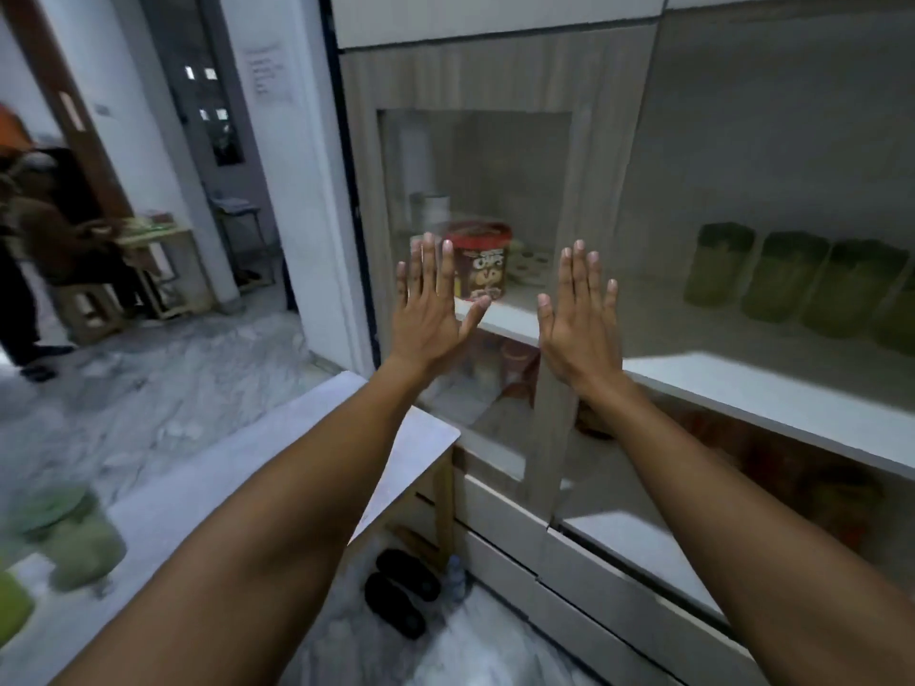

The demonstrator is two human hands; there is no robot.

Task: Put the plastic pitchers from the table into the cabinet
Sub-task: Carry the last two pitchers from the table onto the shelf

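Both hands, left hand [430, 309] and right hand [579, 314], are spread flat and empty; green pitchers [787, 284] stand shelved beyond the right one, while another pitcher [74, 537] waits on the surface [247, 487] behind the left.

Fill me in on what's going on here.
A person stands before the cabinet with both arms stretched out. The left hand and right hand are open and flat, fingers spread, holding nothing. Green pitchers already sit in a row on the cabinet's right shelf. At least one more green pitcher, blurred, waits on the white table at lower left. A red snack tub stands behind the glass door.
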